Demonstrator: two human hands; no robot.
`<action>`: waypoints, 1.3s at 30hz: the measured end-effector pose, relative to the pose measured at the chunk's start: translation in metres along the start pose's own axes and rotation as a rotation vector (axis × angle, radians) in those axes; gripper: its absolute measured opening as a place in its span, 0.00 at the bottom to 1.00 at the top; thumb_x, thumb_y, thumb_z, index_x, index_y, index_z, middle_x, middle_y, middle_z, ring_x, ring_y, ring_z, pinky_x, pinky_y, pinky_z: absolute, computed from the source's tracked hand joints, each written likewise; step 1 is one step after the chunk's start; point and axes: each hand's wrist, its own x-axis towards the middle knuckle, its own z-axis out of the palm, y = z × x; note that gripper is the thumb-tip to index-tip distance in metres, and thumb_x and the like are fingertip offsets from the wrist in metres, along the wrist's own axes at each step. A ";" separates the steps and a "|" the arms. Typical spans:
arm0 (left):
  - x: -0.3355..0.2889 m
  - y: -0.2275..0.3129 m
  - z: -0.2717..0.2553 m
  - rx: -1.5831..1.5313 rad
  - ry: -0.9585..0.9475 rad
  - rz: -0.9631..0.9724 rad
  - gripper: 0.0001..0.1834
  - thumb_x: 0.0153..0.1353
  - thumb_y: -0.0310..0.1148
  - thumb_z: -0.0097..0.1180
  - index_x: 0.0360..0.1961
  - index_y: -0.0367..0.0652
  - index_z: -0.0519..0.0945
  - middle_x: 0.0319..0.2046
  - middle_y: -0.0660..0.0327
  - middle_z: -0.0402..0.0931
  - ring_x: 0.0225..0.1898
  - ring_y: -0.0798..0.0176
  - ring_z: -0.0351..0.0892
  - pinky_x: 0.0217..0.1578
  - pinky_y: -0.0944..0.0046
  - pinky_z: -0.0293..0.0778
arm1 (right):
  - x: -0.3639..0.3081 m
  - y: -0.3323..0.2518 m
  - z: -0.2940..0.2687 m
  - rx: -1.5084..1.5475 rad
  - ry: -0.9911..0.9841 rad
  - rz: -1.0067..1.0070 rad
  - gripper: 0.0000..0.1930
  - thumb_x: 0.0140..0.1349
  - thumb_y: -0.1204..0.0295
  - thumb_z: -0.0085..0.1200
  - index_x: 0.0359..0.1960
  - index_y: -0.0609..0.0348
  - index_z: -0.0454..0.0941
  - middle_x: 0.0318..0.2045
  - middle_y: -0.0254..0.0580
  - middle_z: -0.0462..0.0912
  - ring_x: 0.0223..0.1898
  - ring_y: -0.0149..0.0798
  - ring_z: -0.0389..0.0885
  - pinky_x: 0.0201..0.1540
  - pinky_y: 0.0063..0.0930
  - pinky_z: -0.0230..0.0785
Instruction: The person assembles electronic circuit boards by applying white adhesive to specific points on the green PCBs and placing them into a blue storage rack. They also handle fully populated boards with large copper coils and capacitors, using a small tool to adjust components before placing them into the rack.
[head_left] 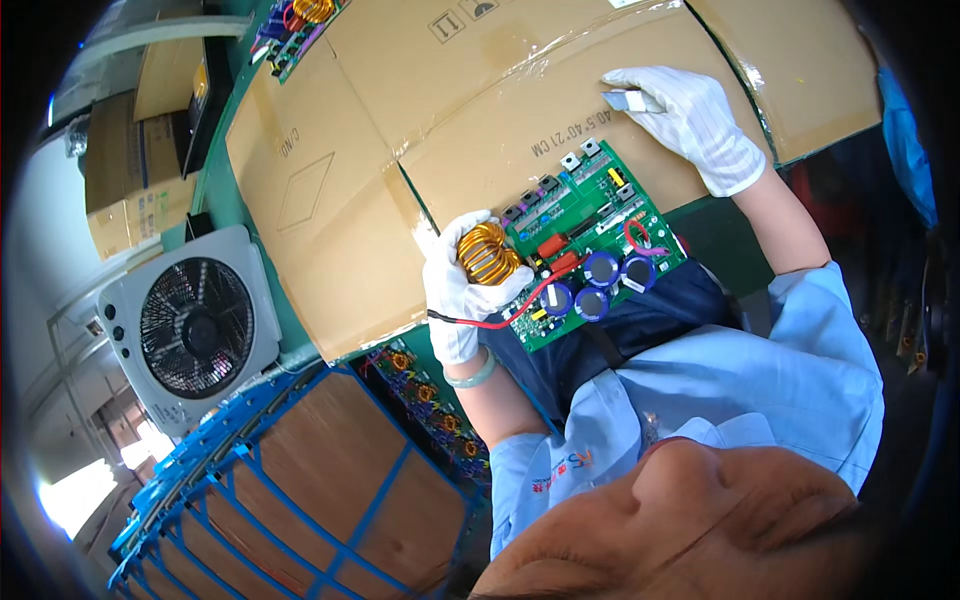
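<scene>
A white-gloved left hand of mine (455, 300) grips the near-left end of a green circuit board (590, 215), its fingers around a copper-wound toroid coil (487, 255). The board is held tilted above my lap. Blue-topped capacitors (600, 269), red parts and several black transistors stand on it. A red and black wire (500, 324) runs from the board across my left glove. Further off to the right, my gloved right hand (690, 120) is closed on a small silver-grey flat piece (632, 101), whose exact kind I cannot make out. That piece is over the cardboard, apart from the board.
Flattened cardboard (340, 200) covers the green worktop. Another board with a coil (300, 30) lies at its far left edge. To the left stands a grey box fan (195, 325). Several more boards (425, 400) sit below the table edge, beside a blue-framed crate (300, 490).
</scene>
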 end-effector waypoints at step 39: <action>-0.050 0.027 0.105 -0.006 0.162 0.548 0.17 0.53 0.23 0.65 0.46 0.34 0.81 0.41 0.48 0.82 0.35 0.59 0.84 0.37 0.65 0.79 | -0.032 -0.050 -0.061 0.387 -0.147 0.006 0.22 0.64 0.59 0.55 0.52 0.64 0.78 0.53 0.49 0.79 0.57 0.47 0.75 0.61 0.36 0.63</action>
